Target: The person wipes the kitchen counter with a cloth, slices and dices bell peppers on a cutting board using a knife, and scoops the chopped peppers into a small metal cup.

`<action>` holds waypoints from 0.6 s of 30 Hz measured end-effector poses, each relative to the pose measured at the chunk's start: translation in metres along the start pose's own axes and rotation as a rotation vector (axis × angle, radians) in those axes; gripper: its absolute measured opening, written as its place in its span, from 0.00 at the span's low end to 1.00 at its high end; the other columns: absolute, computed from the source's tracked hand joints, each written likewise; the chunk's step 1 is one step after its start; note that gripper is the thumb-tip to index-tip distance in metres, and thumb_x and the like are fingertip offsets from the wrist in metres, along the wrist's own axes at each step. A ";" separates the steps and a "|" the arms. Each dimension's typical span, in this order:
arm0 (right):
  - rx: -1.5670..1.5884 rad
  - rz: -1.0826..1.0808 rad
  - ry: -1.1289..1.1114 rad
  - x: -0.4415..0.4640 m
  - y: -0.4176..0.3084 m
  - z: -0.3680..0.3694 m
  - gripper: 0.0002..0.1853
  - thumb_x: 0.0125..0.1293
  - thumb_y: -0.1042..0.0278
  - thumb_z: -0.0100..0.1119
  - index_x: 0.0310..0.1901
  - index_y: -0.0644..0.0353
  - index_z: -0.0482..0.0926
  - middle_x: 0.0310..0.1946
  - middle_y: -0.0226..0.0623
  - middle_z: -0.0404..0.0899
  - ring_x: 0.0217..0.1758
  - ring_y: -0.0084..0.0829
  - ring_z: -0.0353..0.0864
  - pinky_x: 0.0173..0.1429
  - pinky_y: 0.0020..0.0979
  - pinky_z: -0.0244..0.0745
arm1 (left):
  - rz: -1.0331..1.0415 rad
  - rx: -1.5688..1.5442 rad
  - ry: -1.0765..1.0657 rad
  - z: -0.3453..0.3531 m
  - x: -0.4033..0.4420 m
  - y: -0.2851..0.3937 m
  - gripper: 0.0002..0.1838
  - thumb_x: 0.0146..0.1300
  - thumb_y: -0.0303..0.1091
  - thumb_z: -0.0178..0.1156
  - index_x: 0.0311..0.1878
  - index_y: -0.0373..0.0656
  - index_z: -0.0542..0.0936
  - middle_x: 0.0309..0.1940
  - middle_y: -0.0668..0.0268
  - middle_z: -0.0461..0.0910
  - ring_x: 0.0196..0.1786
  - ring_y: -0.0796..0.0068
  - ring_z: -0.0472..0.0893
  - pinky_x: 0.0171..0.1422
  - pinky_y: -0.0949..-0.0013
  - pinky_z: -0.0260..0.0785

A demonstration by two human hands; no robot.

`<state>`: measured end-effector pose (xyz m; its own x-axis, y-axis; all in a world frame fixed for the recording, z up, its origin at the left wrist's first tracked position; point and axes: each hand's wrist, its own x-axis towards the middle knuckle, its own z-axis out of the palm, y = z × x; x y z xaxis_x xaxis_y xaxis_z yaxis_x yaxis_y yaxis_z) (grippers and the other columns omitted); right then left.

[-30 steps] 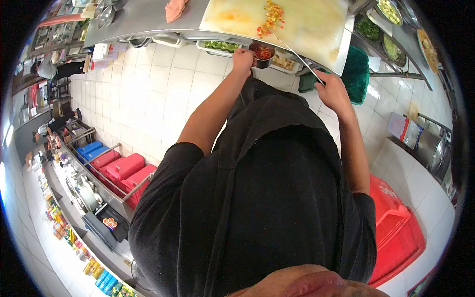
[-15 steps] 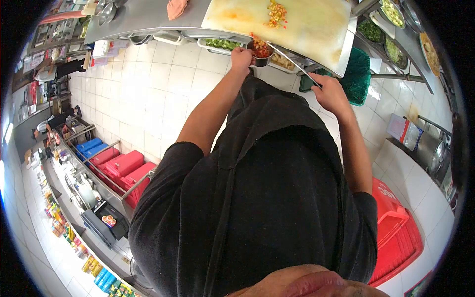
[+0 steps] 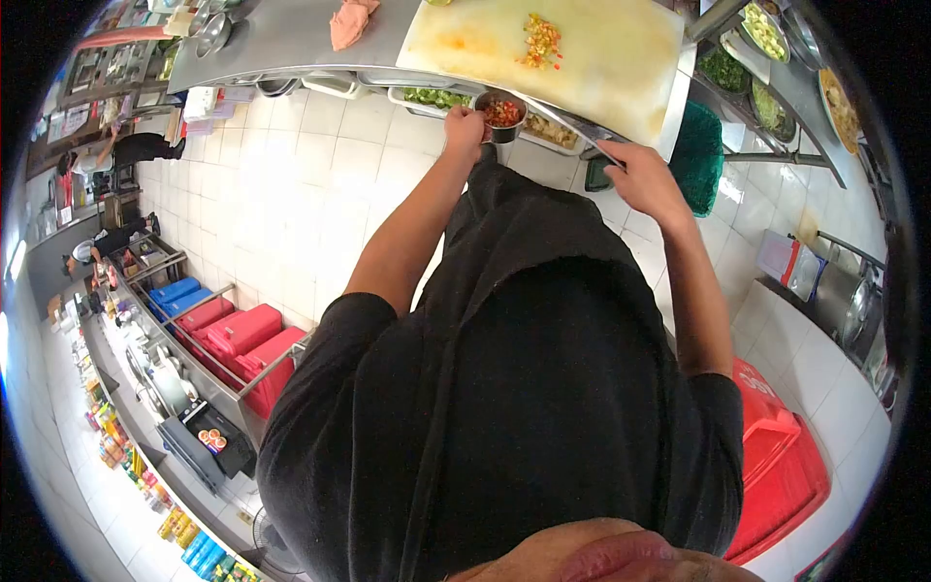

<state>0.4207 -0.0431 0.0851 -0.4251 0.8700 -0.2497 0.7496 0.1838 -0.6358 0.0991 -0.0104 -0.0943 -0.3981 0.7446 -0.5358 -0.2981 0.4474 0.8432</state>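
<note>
My left hand [image 3: 465,129] is closed on the rim of a small round metal container [image 3: 504,135], held just below the front edge of the cutting board [image 3: 465,48]. Diced red and orange vegetables [image 3: 501,113] lie inside it. In my right hand [image 3: 640,177] is the handle of a long knife [image 3: 562,121]. Its blade points left along the board's front edge, its tip close to the container's rim. A small pile of chopped red and yellow vegetables [image 3: 541,42] lies on the board.
Below the counter are trays of green pieces [image 3: 436,98] and pale food [image 3: 550,134]. A pink cloth [image 3: 351,22] lies on the steel counter [image 3: 281,39]. At right stand a green bin [image 3: 696,160] and a red bin [image 3: 790,485]. Other people are in the far left background.
The vegetable pieces at the container's rim have dropped inside. The knife blade has moved up and left, off the container toward the board's edge. A background person has shifted.
</note>
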 end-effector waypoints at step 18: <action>0.074 0.020 -0.017 0.103 0.087 -0.045 0.24 0.63 0.71 0.62 0.63 0.56 0.83 0.55 0.52 0.87 0.57 0.50 0.86 0.65 0.40 0.77 | -0.019 0.036 -0.039 -0.002 -0.002 -0.007 0.09 0.63 0.19 0.62 0.38 0.38 0.70 0.24 0.58 0.76 0.19 0.68 0.78 0.19 0.63 0.70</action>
<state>0.4646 0.0826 0.0370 -0.4191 0.8654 -0.2748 0.7186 0.1311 -0.6830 0.0999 -0.0156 -0.0992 -0.3584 0.7543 -0.5500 -0.2733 0.4786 0.8344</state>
